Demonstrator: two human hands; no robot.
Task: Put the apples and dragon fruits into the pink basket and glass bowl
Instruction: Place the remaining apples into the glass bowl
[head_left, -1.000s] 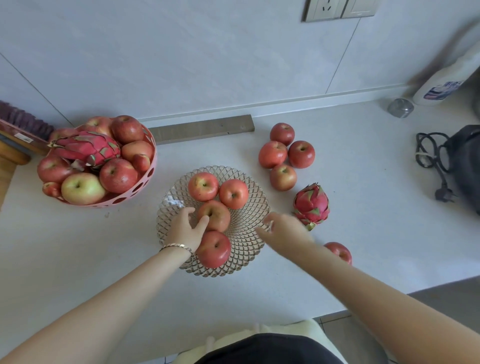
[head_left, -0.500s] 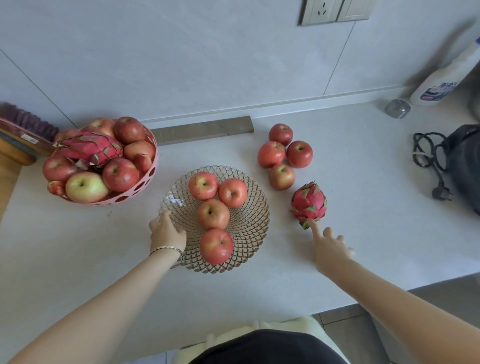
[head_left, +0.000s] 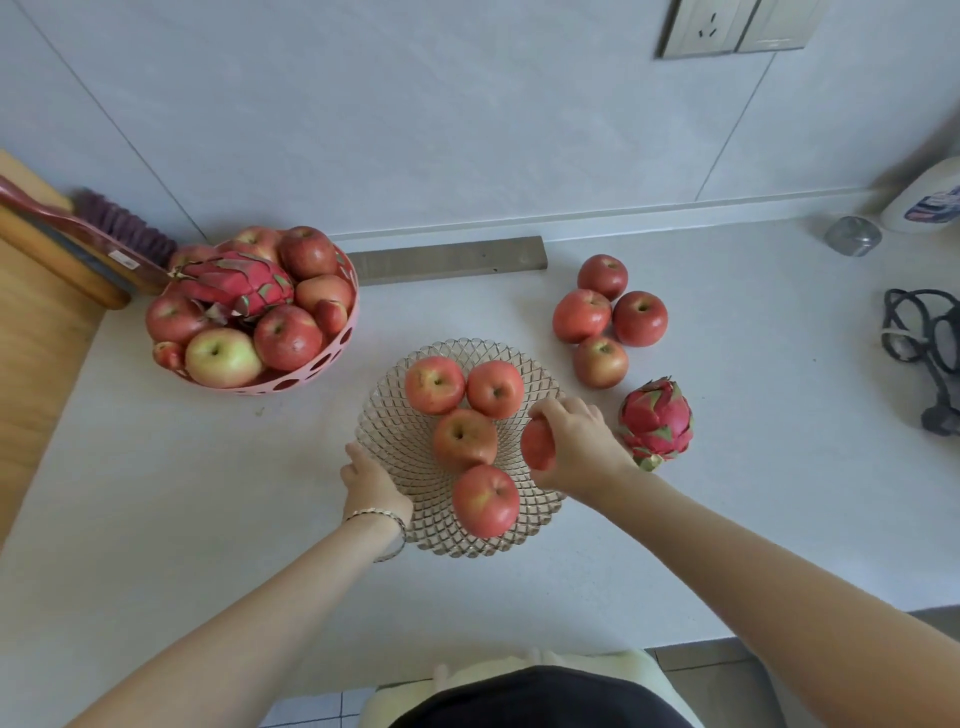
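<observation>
The right hand (head_left: 576, 449) grips an apple (head_left: 537, 446) over the right side of the glass bowl (head_left: 395, 436), which already holds four apples. The left hand (head_left: 371, 480) grasps the bowl's near-left rim. The pink basket (head_left: 332, 364), far left, is heaped full. Four apples (head_left: 602, 322) and one dragon fruit (head_left: 657, 422) remain on the counter (head_left: 208, 493) to the right.

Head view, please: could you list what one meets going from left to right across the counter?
Pink basket → left hand → glass bowl → right hand holding an apple → dragon fruit → black cable.
</observation>
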